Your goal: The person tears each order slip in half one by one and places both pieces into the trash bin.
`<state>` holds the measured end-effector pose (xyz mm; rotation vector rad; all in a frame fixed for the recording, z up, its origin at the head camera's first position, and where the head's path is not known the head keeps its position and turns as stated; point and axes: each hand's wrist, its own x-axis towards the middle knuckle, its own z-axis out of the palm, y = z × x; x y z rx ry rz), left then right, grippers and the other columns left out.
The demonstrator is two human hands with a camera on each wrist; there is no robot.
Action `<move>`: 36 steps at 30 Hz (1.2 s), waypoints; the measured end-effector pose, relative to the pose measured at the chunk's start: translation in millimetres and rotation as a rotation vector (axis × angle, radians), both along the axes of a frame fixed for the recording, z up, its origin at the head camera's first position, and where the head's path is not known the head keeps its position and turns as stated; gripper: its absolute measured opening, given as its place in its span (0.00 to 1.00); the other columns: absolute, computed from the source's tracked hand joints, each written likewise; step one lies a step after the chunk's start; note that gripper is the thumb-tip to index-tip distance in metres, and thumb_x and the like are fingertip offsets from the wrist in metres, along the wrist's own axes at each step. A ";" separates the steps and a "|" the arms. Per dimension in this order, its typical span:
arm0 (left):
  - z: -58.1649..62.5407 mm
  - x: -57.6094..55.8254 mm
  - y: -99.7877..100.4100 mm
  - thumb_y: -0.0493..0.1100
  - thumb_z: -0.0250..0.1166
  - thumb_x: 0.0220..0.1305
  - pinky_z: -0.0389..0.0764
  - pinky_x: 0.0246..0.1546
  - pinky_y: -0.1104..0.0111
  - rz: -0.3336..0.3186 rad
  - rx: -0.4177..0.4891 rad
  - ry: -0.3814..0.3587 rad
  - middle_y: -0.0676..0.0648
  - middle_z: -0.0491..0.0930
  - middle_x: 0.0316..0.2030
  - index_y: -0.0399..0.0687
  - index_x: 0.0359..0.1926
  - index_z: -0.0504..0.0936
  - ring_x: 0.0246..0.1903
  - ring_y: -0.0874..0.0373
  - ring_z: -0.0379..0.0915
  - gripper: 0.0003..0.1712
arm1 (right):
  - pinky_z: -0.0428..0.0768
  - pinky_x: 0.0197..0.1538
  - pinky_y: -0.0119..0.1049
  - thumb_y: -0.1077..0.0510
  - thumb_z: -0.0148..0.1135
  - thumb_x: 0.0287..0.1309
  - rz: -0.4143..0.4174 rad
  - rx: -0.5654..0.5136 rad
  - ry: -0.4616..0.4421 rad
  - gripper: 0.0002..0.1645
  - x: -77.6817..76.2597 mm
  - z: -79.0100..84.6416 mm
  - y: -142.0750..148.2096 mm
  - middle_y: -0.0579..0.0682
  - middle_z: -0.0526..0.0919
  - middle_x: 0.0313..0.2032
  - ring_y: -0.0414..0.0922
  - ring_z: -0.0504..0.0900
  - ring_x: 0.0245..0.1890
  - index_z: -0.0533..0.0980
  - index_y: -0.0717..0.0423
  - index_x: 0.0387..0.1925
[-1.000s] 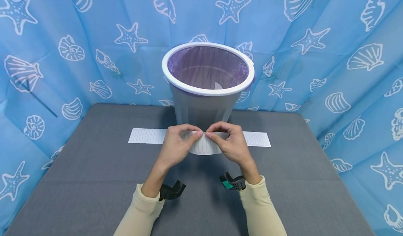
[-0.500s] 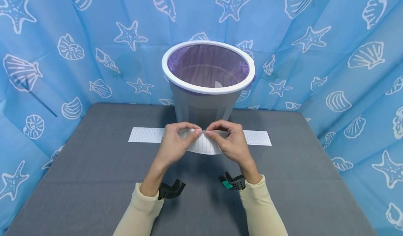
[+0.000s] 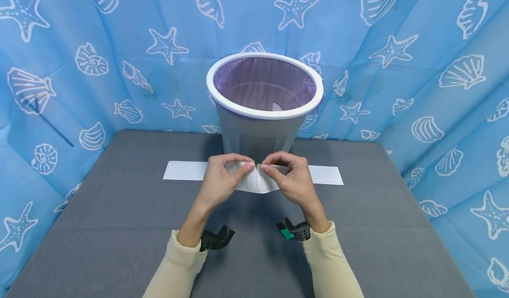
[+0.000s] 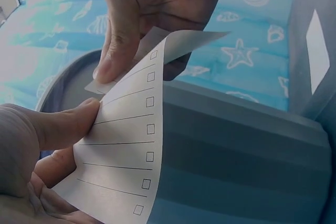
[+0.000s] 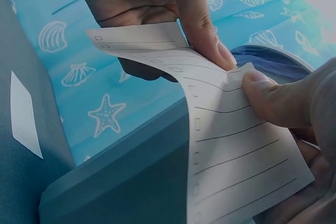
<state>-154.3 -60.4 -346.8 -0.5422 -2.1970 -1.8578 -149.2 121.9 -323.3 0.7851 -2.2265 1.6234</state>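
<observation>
The lined checkbox paper (image 3: pixel 255 184) is held up off the desk (image 3: pixel 119 227), in front of the waste bin (image 3: pixel 260 132), with its checkbox edge towards the person. The left hand (image 3: pixel 220 181) and the right hand (image 3: pixel 293 179) are each clamped on its far edge between thumb and index finger, the two pinches close together but apart. Gripping so near the middle seems meant to give control of the short stretch between the thumbs, where a small notch appears in the edge, while the near edge, unsupported there, dips into a shallow V. A lined strip lies on the desk to either side, the left strip (image 3: pixel 185 170) beyond the left hand and the right strip (image 3: pixel 327 175) beyond the right; lying out there, both look clear of the work. The bin stands just behind the hands, probably to be within easy reach, and the purple liner (image 3: pixel 232 79) lines its mouth. As for pose, the forearms come in from the near side and slant inward, the wrists raised, the thumbs pointing at each other and the index fingers arched over, mirroring each other across the paper.
</observation>
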 end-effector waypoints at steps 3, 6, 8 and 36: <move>1.6 0.7 0.7 0.41 0.67 0.58 0.78 0.35 0.61 0.001 0.004 -0.007 0.45 0.84 0.35 0.40 0.35 0.86 0.38 0.54 0.78 0.08 | 0.78 0.40 0.37 0.71 0.64 0.52 0.006 -0.011 0.005 0.02 -0.5 -1.4 1.8 0.58 0.82 0.28 0.46 0.79 0.32 0.78 0.70 0.30; 8.3 4.8 1.8 0.38 0.66 0.59 0.79 0.35 0.59 0.003 0.001 -0.017 0.42 0.83 0.36 0.36 0.36 0.85 0.38 0.51 0.78 0.08 | 0.78 0.40 0.35 0.72 0.64 0.51 0.013 -0.015 0.008 0.02 -1.3 -2.0 2.9 0.58 0.82 0.28 0.46 0.79 0.32 0.79 0.69 0.30; 15.8 9.3 2.6 0.36 0.66 0.59 0.79 0.35 0.59 0.005 -0.002 -0.022 0.39 0.83 0.36 0.33 0.36 0.84 0.38 0.49 0.78 0.08 | 0.78 0.40 0.35 0.73 0.64 0.51 0.015 -0.016 0.010 0.02 -1.7 -2.0 3.3 0.57 0.82 0.28 0.45 0.79 0.31 0.79 0.69 0.30; 3.3 0.7 0.6 0.40 0.68 0.57 0.78 0.32 0.64 0.060 0.022 -0.004 0.44 0.83 0.34 0.38 0.34 0.86 0.36 0.53 0.77 0.08 | 0.78 0.40 0.37 0.70 0.65 0.52 0.036 -0.066 0.024 0.03 -12.7 -16.9 12.6 0.53 0.82 0.29 0.46 0.79 0.31 0.80 0.62 0.30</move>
